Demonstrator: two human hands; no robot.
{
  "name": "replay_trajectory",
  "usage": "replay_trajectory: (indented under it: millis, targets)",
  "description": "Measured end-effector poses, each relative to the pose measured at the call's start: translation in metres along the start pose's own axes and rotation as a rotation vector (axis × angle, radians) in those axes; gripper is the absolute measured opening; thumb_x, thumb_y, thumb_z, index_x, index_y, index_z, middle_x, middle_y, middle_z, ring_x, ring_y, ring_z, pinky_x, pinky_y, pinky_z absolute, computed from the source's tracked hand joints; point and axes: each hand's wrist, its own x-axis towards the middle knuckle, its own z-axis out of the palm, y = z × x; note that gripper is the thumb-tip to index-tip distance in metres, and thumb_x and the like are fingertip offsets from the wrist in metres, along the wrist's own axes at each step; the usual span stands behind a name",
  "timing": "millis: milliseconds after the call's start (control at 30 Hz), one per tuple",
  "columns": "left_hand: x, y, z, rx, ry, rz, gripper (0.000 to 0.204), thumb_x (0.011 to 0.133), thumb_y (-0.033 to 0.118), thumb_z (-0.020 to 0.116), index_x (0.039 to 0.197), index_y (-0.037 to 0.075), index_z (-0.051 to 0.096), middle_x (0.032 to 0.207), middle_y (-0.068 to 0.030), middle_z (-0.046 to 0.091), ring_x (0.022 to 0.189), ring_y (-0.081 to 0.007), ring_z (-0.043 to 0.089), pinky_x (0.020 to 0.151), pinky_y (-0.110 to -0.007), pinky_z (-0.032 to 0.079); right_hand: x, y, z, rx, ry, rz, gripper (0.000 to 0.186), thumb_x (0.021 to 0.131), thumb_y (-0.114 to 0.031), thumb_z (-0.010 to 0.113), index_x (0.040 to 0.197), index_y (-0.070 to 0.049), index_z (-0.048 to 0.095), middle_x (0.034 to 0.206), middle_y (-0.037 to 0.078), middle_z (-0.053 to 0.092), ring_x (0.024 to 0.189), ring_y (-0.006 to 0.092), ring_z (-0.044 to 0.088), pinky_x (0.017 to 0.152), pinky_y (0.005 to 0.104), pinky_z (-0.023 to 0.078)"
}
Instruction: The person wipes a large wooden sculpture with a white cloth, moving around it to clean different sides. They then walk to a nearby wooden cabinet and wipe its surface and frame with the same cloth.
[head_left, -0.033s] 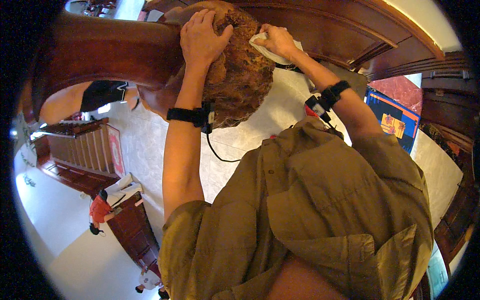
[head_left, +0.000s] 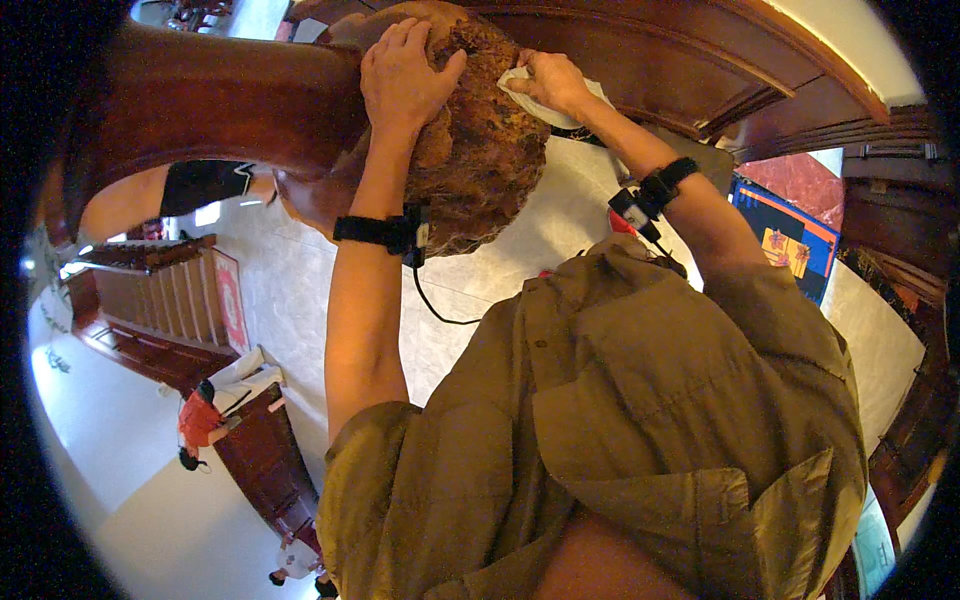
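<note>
A large burl of knotty brown wood (head_left: 480,170) fills the upper middle of the view, joined to a polished dark wooden rail or arm (head_left: 215,95) that runs to the left. My left hand (head_left: 408,80) lies on the upper left of the burl, fingers apart, holding nothing. My right hand (head_left: 548,82) grips a white cloth (head_left: 585,105) against the burl's right edge. Each of my wrists wears a black strapped device with a small box and cable.
Wooden panelling (head_left: 650,60) curves behind the burl. Below are the pale tiled floor (head_left: 290,290) and a blue mat (head_left: 810,280) at right. At left are stairs (head_left: 165,295), a person in red (head_left: 200,418), others at the lower edge (head_left: 295,555) and someone's bare limb (head_left: 120,210) under the rail.
</note>
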Motion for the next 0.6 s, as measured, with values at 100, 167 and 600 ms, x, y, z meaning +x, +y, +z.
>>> replay_trajectory:
  millis: [100,167,600]
  targets:
    - [-0.001,0.007,-0.007,-0.055,-0.010,-0.026,0.053,0.074,0.040,0.068,0.114,0.005,0.059,0.123,-0.0115,0.056,0.119,-0.0277,0.048,0.102,-0.041,0.035,0.014,-0.008,-0.009,-0.328,-0.095,-0.271,0.028,0.077,-0.031,0.064,0.090,-0.006,0.065,0.082,0.020,0.066,0.081,0.0365,0.065,0.070,0.0479,0.052]
    - [0.001,0.015,-0.019,-0.113,0.005,-0.026,0.052,0.073,0.033,0.070,0.113,0.002,0.058,0.119,-0.0163,0.056,0.115,-0.0318,0.050,0.101,-0.042,0.036,0.022,-0.021,-0.019,-0.436,-0.209,-0.391,0.021,0.074,-0.021,0.063,0.085,-0.004,0.066,0.081,0.021,0.066,0.079,0.0372,0.066,0.069,0.0470,0.053]
    - [0.002,0.016,-0.023,-0.106,0.025,-0.041,0.054,0.071,0.036,0.071,0.112,0.003,0.058,0.117,-0.0162,0.057,0.114,-0.0318,0.051,0.099,-0.043,0.037,0.042,-0.058,-0.031,-0.550,-0.461,0.041,0.026,0.067,-0.015,0.069,0.093,-0.012,0.071,0.097,0.013,0.069,0.090,0.0314,0.067,0.072,0.0432,0.054]
